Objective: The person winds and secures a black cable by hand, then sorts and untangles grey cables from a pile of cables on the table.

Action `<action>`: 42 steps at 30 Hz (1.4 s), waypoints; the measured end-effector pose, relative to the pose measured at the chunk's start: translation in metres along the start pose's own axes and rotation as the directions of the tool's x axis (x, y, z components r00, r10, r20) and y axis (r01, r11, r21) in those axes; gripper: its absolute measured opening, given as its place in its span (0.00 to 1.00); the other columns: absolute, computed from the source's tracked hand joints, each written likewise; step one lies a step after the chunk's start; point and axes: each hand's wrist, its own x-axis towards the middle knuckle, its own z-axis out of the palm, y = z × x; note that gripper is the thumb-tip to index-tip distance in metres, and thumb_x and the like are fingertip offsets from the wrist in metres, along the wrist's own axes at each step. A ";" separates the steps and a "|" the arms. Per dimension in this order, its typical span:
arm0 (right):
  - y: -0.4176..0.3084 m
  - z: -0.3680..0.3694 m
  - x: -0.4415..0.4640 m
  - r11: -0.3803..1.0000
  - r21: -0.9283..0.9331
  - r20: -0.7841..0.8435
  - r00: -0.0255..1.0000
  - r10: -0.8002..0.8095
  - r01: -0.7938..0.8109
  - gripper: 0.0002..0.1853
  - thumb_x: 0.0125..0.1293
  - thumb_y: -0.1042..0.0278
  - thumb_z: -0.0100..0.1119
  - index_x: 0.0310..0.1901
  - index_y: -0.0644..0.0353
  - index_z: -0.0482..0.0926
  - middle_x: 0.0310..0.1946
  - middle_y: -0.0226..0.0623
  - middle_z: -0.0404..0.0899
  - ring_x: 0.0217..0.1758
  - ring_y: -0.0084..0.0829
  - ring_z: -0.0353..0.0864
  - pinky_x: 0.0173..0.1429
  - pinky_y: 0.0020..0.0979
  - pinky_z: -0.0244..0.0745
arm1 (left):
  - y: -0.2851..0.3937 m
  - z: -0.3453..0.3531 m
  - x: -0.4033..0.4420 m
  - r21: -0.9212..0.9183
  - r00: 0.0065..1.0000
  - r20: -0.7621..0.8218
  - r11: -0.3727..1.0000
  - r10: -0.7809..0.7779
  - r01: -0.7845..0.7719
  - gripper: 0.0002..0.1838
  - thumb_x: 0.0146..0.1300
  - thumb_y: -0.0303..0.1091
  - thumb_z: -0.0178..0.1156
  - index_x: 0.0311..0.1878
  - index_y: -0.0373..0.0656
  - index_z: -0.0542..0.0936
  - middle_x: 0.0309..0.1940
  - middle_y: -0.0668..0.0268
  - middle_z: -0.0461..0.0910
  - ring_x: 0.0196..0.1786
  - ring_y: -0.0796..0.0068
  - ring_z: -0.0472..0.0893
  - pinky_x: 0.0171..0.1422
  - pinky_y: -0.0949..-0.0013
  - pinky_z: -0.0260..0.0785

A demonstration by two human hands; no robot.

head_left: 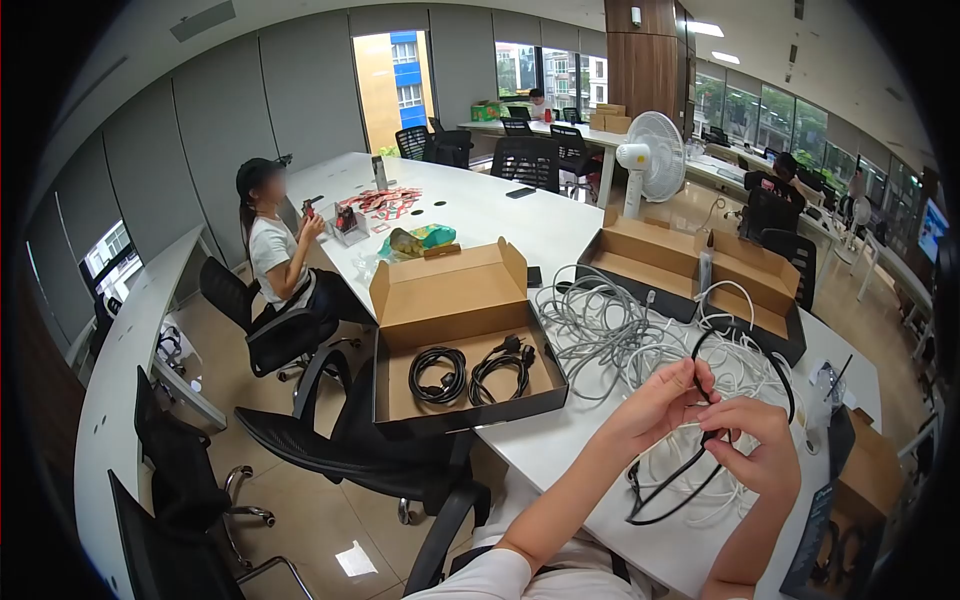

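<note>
A black cable [668,487] hangs in loops between my two hands, above the white table. My left hand [655,402] pinches it near the top, fingers closed. Just to the right, my right hand [752,440] also grips the cable between thumb and fingers. Under and behind them lies a tangle of white and grey cables [610,335]. An open cardboard box [450,300] at the left holds two coiled black cables, one coil [437,376] beside the other [502,372].
Further boxes [650,250] stand open behind the tangle, another box [855,480] at the right edge. A white fan [650,155] stands beyond. A person [280,240] sits across the table. Black chairs [350,430] are at the left.
</note>
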 end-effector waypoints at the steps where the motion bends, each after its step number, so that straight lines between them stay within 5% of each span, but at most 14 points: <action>1: -0.001 0.002 0.002 1.000 -0.008 -0.002 1.000 -0.030 0.030 0.16 0.45 0.84 0.68 0.39 0.61 0.83 0.38 0.36 0.85 0.33 0.29 0.83 0.34 0.28 0.75 | 0.000 0.002 0.000 0.009 1.000 0.005 1.000 0.009 -0.009 0.18 0.73 0.51 0.49 0.42 0.45 0.73 0.42 0.69 0.74 0.50 0.72 0.76 0.56 0.68 0.70; 6: 0.002 0.007 0.007 0.986 -0.061 0.067 0.986 -0.151 0.156 0.16 0.47 0.86 0.63 0.41 0.62 0.82 0.39 0.39 0.84 0.36 0.38 0.83 0.41 0.33 0.78 | -0.002 -0.001 0.002 -0.021 0.998 0.052 0.999 0.042 -0.041 0.16 0.72 0.49 0.52 0.42 0.44 0.73 0.45 0.67 0.74 0.56 0.70 0.74 0.66 0.64 0.66; 9: 0.004 0.006 0.003 0.994 -0.098 0.211 0.975 0.072 -0.052 0.17 0.50 0.85 0.61 0.44 0.63 0.82 0.39 0.43 0.83 0.38 0.43 0.83 0.42 0.35 0.77 | -0.001 0.001 0.000 -0.005 0.994 0.050 0.995 0.102 -0.102 0.16 0.72 0.48 0.52 0.42 0.43 0.73 0.45 0.67 0.74 0.58 0.69 0.74 0.69 0.62 0.65; 16: 0.014 0.003 -0.001 0.984 -0.181 0.146 0.989 0.033 -0.006 0.21 0.57 0.84 0.55 0.54 0.65 0.78 0.41 0.48 0.81 0.40 0.48 0.81 0.44 0.36 0.76 | -0.005 0.001 0.004 0.225 0.960 -0.058 0.940 0.274 -0.255 0.19 0.73 0.50 0.49 0.39 0.43 0.74 0.42 0.69 0.74 0.53 0.75 0.75 0.66 0.63 0.67; 25: 0.005 -0.002 0.003 0.948 -0.213 -0.051 0.972 0.231 -0.237 0.22 0.53 0.80 0.64 0.53 0.62 0.78 0.43 0.45 0.81 0.40 0.39 0.83 0.44 0.34 0.77 | -0.011 0.001 0.005 0.270 0.929 -0.022 0.897 0.369 -0.350 0.19 0.73 0.53 0.47 0.39 0.45 0.71 0.41 0.67 0.73 0.56 0.69 0.74 0.68 0.59 0.63; 29: 0.005 -0.008 0.000 0.931 -0.250 -0.045 0.964 0.263 -0.266 0.25 0.49 0.71 0.72 0.52 0.62 0.79 0.44 0.42 0.81 0.39 0.38 0.83 0.44 0.35 0.77 | -0.012 -0.002 0.005 0.248 0.916 -0.026 0.890 0.400 -0.382 0.19 0.73 0.52 0.48 0.39 0.45 0.72 0.41 0.67 0.74 0.55 0.69 0.74 0.68 0.58 0.63; 38: 0.013 -0.015 -0.012 0.940 -0.295 0.005 0.983 0.184 -0.174 0.40 0.48 0.66 0.75 0.65 0.59 0.67 0.61 0.49 0.66 0.61 0.50 0.69 0.64 0.41 0.66 | -0.012 -0.001 0.004 0.247 0.867 -0.049 0.847 0.495 -0.470 0.17 0.71 0.51 0.52 0.38 0.45 0.72 0.39 0.67 0.74 0.55 0.68 0.74 0.68 0.58 0.66; 42: 0.024 -0.013 -0.011 0.905 -0.399 -0.054 0.989 0.139 -0.149 0.41 0.47 0.69 0.74 0.65 0.59 0.67 0.54 0.47 0.73 0.56 0.45 0.74 0.60 0.37 0.69 | -0.012 0.000 0.003 0.208 0.867 -0.027 0.851 0.498 -0.482 0.18 0.70 0.51 0.52 0.38 0.44 0.72 0.38 0.66 0.74 0.55 0.68 0.74 0.67 0.58 0.67</action>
